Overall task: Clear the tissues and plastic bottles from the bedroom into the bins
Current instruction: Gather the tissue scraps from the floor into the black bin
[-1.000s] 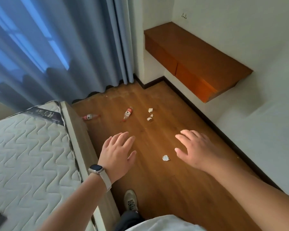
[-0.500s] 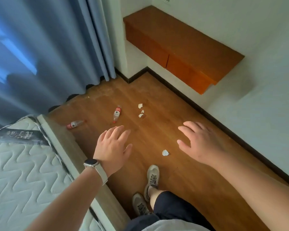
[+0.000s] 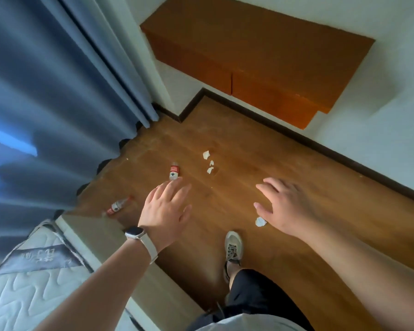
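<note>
Both hands hang over the brown wood floor, fingers spread, holding nothing. Left hand is at frame centre; a clear plastic bottle w/ red label lies just above its fingertips, a 2nd red-label plastic bottle to its left by the white mattress. A crumpled white tissue sits just under the thumb of the right hand; 3 small white tissue scraps lie upper centre, apart from both.

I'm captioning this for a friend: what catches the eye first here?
The left hand and right hand spread open above the wood floor. Litter dots it: a bottle just past the left fingers, a second bottle by the bed, a tissue near the right thumb, scraps farther off. A blue curtain fills the left.
</note>
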`<state>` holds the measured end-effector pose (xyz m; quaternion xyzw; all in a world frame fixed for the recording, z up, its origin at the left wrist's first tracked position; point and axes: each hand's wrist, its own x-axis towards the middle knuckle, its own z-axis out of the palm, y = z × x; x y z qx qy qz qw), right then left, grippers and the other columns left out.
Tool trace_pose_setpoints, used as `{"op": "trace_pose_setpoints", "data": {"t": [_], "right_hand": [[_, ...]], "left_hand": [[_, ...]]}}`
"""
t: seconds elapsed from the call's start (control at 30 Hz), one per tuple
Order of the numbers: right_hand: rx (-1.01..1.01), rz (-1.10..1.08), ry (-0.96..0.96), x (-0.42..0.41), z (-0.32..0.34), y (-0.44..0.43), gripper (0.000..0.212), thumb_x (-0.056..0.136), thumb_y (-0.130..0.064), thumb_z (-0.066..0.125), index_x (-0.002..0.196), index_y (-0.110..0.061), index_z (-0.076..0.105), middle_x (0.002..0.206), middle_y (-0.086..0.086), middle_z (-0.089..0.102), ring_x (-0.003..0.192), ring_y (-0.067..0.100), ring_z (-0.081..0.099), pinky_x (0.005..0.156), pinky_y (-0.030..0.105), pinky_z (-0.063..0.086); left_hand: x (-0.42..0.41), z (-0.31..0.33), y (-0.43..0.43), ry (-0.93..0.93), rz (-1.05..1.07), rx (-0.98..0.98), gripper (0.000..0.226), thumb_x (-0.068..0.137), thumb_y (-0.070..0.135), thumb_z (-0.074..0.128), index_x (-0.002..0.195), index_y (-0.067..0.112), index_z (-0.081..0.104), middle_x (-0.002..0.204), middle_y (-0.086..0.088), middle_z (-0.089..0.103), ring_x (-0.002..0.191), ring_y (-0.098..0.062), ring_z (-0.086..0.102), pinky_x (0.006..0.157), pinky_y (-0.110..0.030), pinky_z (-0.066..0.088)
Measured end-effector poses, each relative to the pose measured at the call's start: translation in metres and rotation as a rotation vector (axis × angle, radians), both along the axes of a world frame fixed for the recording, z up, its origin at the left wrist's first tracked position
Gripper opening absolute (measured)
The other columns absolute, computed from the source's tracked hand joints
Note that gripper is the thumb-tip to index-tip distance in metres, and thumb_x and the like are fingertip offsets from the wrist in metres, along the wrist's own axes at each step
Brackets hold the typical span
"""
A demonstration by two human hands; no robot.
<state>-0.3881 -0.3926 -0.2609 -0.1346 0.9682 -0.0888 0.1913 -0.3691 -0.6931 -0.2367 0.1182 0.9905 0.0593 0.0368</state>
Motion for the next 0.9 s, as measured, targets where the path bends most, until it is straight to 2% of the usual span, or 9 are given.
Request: {"op": "trace_pose_setpoints", "data": {"t": [0.13,0.27,0.33,0.43,0.57,0.67,0.77,0.83,0.9], "right_hand": [[-0.022,-0.046,-0.001,-0.033,-0.018,0.005,0.058,0.091,-0.057,0.032,0.136,-0.023,0.049,0.142,-0.001,0.045,0.126,0.023,0.045,0.102,0.042,0.04],[0.0,-0.116,-0.066,-0.05,-0.029,0.02,0.058,0.094,-0.058,0.029,0.142,-0.026,0.039,0.149,-0.002,0.035,0.135,0.021,0.034,0.109,0.041,0.033],[0.003,-0.158,-0.078,-0.052,-0.034,0.028,0.058,0.095,-0.058,0.03,0.143,-0.027,0.035,0.151,-0.003,0.032,0.138,0.02,0.03,0.111,0.04,0.029],[0.011,-0.213,-0.08,-0.053,-0.044,0.038,0.054,0.095,-0.056,0.034,0.139,-0.027,0.039,0.147,-0.004,0.038,0.135,0.02,0.034,0.108,0.038,0.029],[0.021,-0.32,-0.107,-0.053,-0.073,0.042,0.051,0.091,-0.055,0.041,0.131,-0.024,0.05,0.138,0.0,0.049,0.125,0.025,0.046,0.097,0.041,0.041],[0.026,-0.415,-0.121,-0.053,-0.113,0.038,0.046,0.087,-0.053,0.048,0.119,-0.023,0.057,0.122,0.0,0.058,0.111,0.026,0.056,0.086,0.039,0.046],[0.009,-0.517,-0.145,-0.052,-0.158,0.029,0.039,0.084,-0.047,0.056,0.11,-0.019,0.062,0.11,0.002,0.062,0.099,0.027,0.06,0.078,0.038,0.045],[-0.003,-0.571,-0.169,-0.054,-0.191,0.023,0.039,0.084,-0.044,0.058,0.112,-0.017,0.062,0.111,0.003,0.061,0.099,0.029,0.06,0.077,0.038,0.046],[-0.003,-0.642,-0.207,-0.058,-0.226,0.018,0.046,0.088,-0.045,0.053,0.125,-0.018,0.055,0.125,0.004,0.056,0.111,0.029,0.054,0.083,0.041,0.046]], "left_hand": [[-0.061,-0.019,0.011,-0.079,-0.053,-0.055,0.049,0.09,0.043,0.038,0.131,0.022,0.052,0.139,-0.006,0.051,0.129,-0.03,0.046,0.106,-0.049,0.04],[-0.103,-0.038,0.026,-0.154,-0.102,-0.082,0.044,0.089,0.038,0.054,0.131,0.023,0.053,0.138,-0.005,0.05,0.127,-0.029,0.046,0.105,-0.047,0.038],[-0.119,-0.045,0.034,-0.198,-0.133,-0.101,0.045,0.091,0.039,0.053,0.133,0.023,0.051,0.143,-0.004,0.046,0.13,-0.028,0.044,0.107,-0.045,0.036],[-0.143,-0.056,0.045,-0.257,-0.179,-0.125,0.046,0.094,0.042,0.048,0.137,0.025,0.046,0.149,-0.001,0.039,0.134,-0.024,0.039,0.109,-0.043,0.034],[-0.174,-0.081,0.053,-0.254,-0.3,-0.137,0.044,0.088,0.035,0.06,0.129,0.021,0.051,0.135,-0.005,0.052,0.122,-0.027,0.051,0.097,-0.045,0.044],[-0.2,-0.117,0.05,-0.268,-0.389,-0.153,0.049,0.082,0.031,0.068,0.126,0.02,0.049,0.128,-0.009,0.058,0.117,-0.031,0.057,0.09,-0.046,0.05],[-0.226,-0.165,0.049,-0.303,-0.46,-0.184,0.052,0.084,0.028,0.067,0.131,0.012,0.053,0.133,-0.013,0.056,0.12,-0.034,0.054,0.092,-0.049,0.048],[-0.247,-0.203,0.05,-0.345,-0.498,-0.18,0.051,0.085,0.026,0.066,0.131,0.011,0.053,0.134,-0.015,0.054,0.12,-0.035,0.054,0.094,-0.05,0.046],[-0.27,-0.244,0.051,-0.372,-0.543,-0.169,0.055,0.085,0.026,0.064,0.135,0.013,0.046,0.136,-0.015,0.051,0.117,-0.036,0.053,0.095,-0.05,0.043]]}}
